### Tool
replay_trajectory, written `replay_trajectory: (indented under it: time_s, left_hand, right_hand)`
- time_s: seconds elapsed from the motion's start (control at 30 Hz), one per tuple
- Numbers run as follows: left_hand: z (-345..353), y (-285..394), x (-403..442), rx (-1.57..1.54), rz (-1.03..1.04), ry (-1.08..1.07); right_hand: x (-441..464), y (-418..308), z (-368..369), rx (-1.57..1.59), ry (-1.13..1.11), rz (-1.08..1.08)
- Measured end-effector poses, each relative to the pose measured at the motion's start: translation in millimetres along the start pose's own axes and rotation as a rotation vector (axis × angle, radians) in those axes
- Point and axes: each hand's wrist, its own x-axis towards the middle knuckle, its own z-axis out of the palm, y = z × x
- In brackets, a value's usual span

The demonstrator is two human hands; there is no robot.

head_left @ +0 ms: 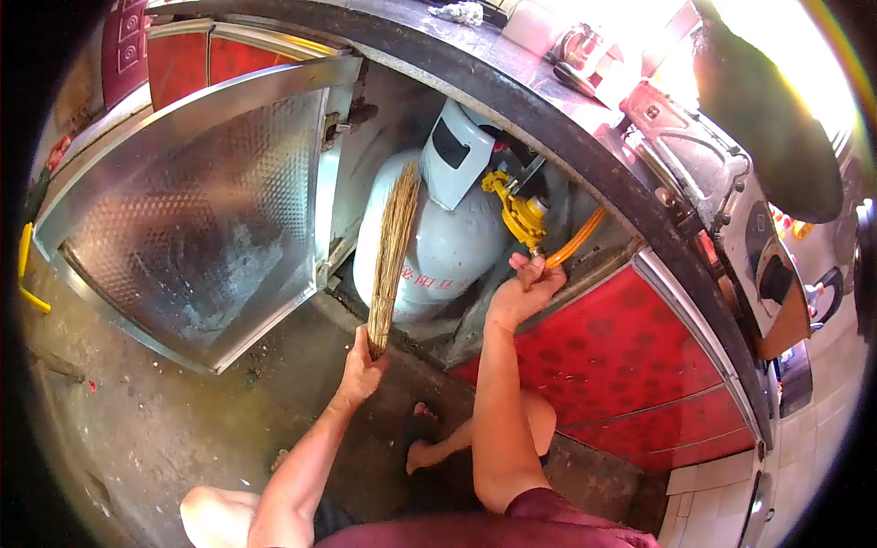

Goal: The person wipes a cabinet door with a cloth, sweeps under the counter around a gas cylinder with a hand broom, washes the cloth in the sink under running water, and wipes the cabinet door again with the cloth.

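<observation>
"Take the cylinder as the dial. What's going on?"

"The pale blue-grey, rounded metal gas cylinder (461, 239) stands upright inside the cabinet, in the middle of the view. At 7 o'clock the left hand (362, 367) is closed firmly around the lower end of a long, tan straw brush (396, 247). Its bristles point up toward 12, in front of the cylinder's side."

"Touching it?"

"They overlap in the view; I can't tell whether they press."

"And the other hand?"

"The right hand (523, 297) is at 4 o'clock, fingers half curled at the end of a flexible orange hose (581, 239), just below a bright yellow metal regulator (523, 216), which sits between 2 and 3. Whether the fingers truly pinch the hose, I can't tell."

"So which step is this?"

"I'd judge it brush work at the cylinder, with the right hand minding the hose."

"What would a stroke call for?"

"A steady left grip, bristles laid flat along the curve, and no tug on the hose or regulator. The dimpled silver metal door (196, 215) hangs open at 9 o'clock and the glossy red cabinet panel (630, 365) lies at 4, beyond the right hand, so I'd keep the sweep narrow."
</observation>
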Motion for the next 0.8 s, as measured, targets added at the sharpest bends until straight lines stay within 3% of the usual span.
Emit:
replay_trajectory:
  time_s: [0.13, 0.33, 0.43, 0.67, 0.8]
  left_hand:
    - [5.1, -31.0, -5.1, -0.064, 0.081, 0.0]
    - [-2.3, -17.3, -20.5, -0.083, -0.09, -0.089]
    - [0.4, -12.8, -26.0, -0.061, 0.031, -0.044]
    - [4.4, -13.0, -34.4, -0.005, 0.002, -0.093]
    - [5.3, -15.0, -36.1, -0.055, 0.076, -0.088]
  right_hand:
    - [1.0, -1.0, -1.2, 0.056, -0.009, 0.056]
    - [0.0, -79.5, -17.8, 0.047, -0.144, 0.194]
    - [31.8, -80.1, -16.0, 0.129, -0.203, 0.284]
    - [40.9, -72.9, -18.1, -0.231, -0.214, 0.108]
    - [40.0, -70.2, -20.0, -0.261, -0.226, 0.021]
